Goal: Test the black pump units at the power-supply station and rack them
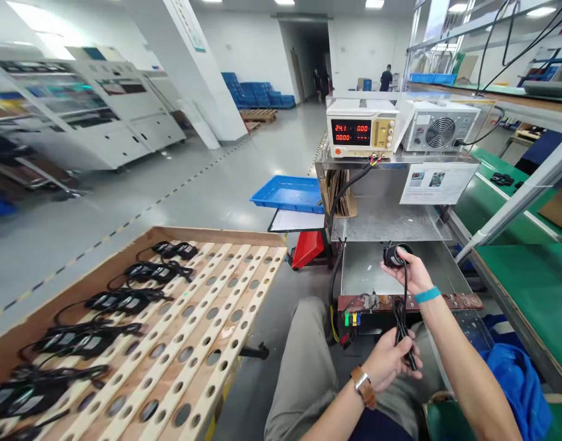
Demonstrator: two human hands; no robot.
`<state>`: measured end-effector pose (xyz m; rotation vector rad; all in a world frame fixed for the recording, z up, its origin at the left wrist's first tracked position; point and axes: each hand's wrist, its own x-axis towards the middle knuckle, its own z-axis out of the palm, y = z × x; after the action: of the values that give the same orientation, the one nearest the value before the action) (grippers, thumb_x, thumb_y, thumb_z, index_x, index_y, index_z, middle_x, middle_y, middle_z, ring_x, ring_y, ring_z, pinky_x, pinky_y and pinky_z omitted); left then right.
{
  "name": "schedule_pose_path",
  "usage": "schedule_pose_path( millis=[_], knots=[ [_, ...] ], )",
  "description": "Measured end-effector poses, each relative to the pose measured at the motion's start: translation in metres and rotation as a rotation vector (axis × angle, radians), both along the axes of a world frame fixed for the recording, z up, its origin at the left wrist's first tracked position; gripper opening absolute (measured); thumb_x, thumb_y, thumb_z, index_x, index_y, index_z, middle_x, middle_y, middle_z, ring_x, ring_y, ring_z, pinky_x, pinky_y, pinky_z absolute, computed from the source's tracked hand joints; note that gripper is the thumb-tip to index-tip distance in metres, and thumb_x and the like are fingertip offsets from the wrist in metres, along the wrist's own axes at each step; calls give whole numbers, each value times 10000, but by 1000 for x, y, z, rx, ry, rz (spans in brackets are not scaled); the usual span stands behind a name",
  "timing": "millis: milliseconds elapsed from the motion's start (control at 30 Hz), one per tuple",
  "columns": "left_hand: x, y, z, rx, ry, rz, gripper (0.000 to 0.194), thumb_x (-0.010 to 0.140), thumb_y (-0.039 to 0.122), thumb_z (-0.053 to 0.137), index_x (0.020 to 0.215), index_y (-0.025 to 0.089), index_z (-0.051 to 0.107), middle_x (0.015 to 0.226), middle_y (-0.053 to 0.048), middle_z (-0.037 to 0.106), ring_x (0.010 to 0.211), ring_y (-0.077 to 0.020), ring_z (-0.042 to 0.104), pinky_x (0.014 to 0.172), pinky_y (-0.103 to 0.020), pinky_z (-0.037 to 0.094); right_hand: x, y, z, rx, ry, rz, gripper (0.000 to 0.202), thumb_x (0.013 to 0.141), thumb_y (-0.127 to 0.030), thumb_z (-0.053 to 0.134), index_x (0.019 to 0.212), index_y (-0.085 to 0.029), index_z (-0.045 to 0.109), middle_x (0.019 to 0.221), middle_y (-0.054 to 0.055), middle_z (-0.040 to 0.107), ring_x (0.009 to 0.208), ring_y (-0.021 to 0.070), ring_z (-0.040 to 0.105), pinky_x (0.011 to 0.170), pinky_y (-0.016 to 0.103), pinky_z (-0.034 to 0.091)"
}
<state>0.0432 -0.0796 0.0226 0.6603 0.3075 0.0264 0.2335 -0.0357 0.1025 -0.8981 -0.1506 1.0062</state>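
My right hand [416, 272], with a teal band at the wrist, grips a black rounded device [393, 256] over the metal bench shelf. A black cable [405, 282] runs down from the device into a folded bundle [399, 312]. Lower down, my left hand [393, 358] is closed around this cable bundle, whose dark end sticks out below the fingers. A watch with a brown strap sits on that wrist. Just left of the cable, a reddish-brown strip [428, 302] along the shelf front carries small fittings, with green, yellow and blue connectors [353, 319] beneath it.
At left, a wooden rack [207, 331] with drilled slats bears several black corded devices [119, 301]. A power supply [362, 130] with red digits stands on the upper shelf. Beyond are a blue tray [287, 191] and red bin [307, 248]. Green worktops [533, 294] flank the right.
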Motion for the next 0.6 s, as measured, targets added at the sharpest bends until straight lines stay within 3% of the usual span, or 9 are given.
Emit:
schedule_pose_path(
  millis=[133, 233, 333, 433, 600],
  knots=[
    [-9, 30, 3, 23, 38, -75, 521, 655, 367, 865, 989, 126, 547, 880, -63, 624, 766, -176, 665, 729, -357, 566, 33, 14, -52, -106, 33, 5, 128, 859, -236, 678, 854, -133, 603, 797, 109, 662, 768, 245, 664, 741, 453, 622],
    [3, 71, 9, 292, 103, -29, 534, 658, 413, 848, 990, 122, 548, 848, -69, 652, 766, -200, 681, 700, -318, 538, 58, 25, -98, -147, 7, 37, 108, 861, -195, 661, 877, -111, 595, 806, 100, 653, 732, 201, 651, 723, 388, 612],
    [32, 120, 9, 644, 135, 181, 441, 714, 407, 787, 959, 121, 558, 777, -51, 661, 722, -168, 659, 673, -261, 496, 79, 35, -141, -239, -83, 115, 160, 857, -202, 680, 942, -112, 577, 824, 71, 641, 726, 173, 636, 713, 373, 603],
    [61, 161, -4, 855, 206, 296, 342, 708, 355, 772, 869, 128, 573, 701, -19, 642, 677, -151, 625, 665, -255, 492, 95, 45, -176, -359, -137, 212, 184, 847, -197, 691, 966, -132, 566, 811, 43, 625, 713, 167, 630, 692, 382, 607],
    [84, 184, -47, 846, 261, 164, 353, 673, 376, 795, 800, 143, 563, 669, -10, 632, 646, -160, 630, 614, -253, 497, 107, 54, -212, -503, -93, 317, 261, 791, -180, 751, 978, -138, 575, 770, 61, 625, 635, 215, 637, 565, 401, 614]
  ],
)
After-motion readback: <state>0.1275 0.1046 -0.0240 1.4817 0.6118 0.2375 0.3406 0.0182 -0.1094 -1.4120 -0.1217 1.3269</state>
